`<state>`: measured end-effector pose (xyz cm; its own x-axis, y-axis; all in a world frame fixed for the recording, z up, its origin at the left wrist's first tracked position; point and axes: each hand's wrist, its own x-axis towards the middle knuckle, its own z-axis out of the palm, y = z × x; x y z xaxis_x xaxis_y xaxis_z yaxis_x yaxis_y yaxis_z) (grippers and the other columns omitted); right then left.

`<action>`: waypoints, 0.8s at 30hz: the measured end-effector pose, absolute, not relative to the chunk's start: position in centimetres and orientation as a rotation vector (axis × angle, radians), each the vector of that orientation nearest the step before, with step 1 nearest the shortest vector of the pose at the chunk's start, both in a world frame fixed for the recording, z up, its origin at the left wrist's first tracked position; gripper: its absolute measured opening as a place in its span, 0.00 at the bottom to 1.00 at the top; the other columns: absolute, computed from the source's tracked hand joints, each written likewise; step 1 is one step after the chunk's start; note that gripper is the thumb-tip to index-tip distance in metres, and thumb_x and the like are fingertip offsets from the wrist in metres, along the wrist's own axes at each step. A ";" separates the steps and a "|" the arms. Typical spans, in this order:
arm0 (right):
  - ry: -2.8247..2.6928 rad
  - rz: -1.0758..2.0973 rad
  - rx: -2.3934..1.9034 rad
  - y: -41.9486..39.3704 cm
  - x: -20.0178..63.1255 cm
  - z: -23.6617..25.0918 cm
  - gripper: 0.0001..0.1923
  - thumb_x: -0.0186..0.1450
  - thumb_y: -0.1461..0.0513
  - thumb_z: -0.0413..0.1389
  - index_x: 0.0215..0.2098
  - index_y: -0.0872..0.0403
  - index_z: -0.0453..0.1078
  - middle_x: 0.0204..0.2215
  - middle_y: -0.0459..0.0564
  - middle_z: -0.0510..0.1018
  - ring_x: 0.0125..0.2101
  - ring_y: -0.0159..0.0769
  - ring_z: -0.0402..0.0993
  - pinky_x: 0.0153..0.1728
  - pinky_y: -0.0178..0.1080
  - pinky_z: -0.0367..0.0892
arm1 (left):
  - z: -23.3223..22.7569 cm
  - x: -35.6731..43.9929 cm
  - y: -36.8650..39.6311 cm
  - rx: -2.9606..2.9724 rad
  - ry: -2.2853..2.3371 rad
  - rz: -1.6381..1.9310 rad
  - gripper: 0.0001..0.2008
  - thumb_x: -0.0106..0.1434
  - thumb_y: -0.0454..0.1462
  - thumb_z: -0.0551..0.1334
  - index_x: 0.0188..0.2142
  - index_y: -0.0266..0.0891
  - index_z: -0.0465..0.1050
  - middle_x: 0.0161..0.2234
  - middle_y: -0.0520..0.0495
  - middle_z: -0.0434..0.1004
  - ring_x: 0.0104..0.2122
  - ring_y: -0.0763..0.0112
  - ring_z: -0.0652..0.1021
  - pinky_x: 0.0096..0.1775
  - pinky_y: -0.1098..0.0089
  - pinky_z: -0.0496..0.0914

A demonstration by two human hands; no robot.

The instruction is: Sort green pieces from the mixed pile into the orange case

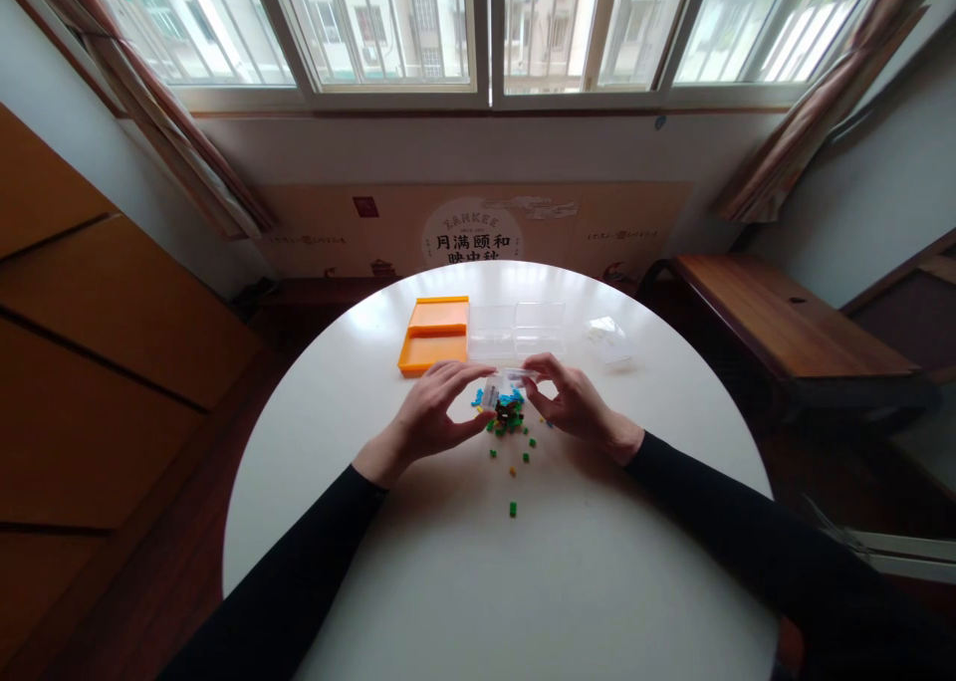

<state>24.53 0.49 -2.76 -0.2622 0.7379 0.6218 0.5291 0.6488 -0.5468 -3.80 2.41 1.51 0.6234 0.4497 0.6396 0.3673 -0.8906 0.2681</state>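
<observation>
Okay, so the left hand (429, 412) has a small clear packet (491, 393) pinched between thumb and fingertips, and the right hand (579, 404) grips a see-through piece (521, 374) the same way, right beside it. Can't tell if those two bits are joined or separate. Both are held just over a loose block pile (510, 412) of tiny blue, green, dark and yellow bricks.

My worry would be a sudden tug: if the plastic gives all at once, a hand could jerk and scatter the pile, or anything inside could spill out. I honestly can't see whether there's anything in there. A dropped wrist could also sweep strays around. A few have strayed from the heap towards the person, with one green block (513, 509) furthest out, and tabletops this smooth probably let small bricks skid.

Past the hands there's an orange tray (434, 348), a clear divided tray next to it, and off to the right a clear bag (608, 339) with some small pale bits. All of it sits on a round white table (448, 601), pretty glossy from the window (388, 24) light. Around that: curtains either side, a printed panel (321, 223) under the sill, wooden cabinet (97, 303) on the left, brown desk (792, 313) on the right.
</observation>
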 end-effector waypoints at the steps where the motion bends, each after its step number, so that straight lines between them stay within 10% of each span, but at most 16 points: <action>1: -1.935 0.293 -0.995 0.5 24.5 -2.7 0.09 0.76 0.61 0.58 0.54 0.49 0.69 0.42 0.51 0.87 0.39 0.42 0.89 0.28 0.35 0.78 | 1.6 -3.8 2.4 2.740 0.674 1.126 0.29 0.70 0.40 0.73 0.68 0.44 0.72 0.56 0.39 0.85 0.51 0.55 0.85 0.55 0.54 0.77; 24: -1.894 0.396 -0.856 0.2 24.5 -1.8 0.07 0.78 0.62 0.58 0.53 0.48 0.69 0.47 0.52 0.87 0.42 0.41 0.88 0.40 0.42 0.84 | 2.2 -3.4 2.2 2.811 0.543 1.148 0.34 0.70 0.36 0.71 0.74 0.50 0.68 0.62 0.41 0.83 0.56 0.55 0.85 0.59 0.53 0.79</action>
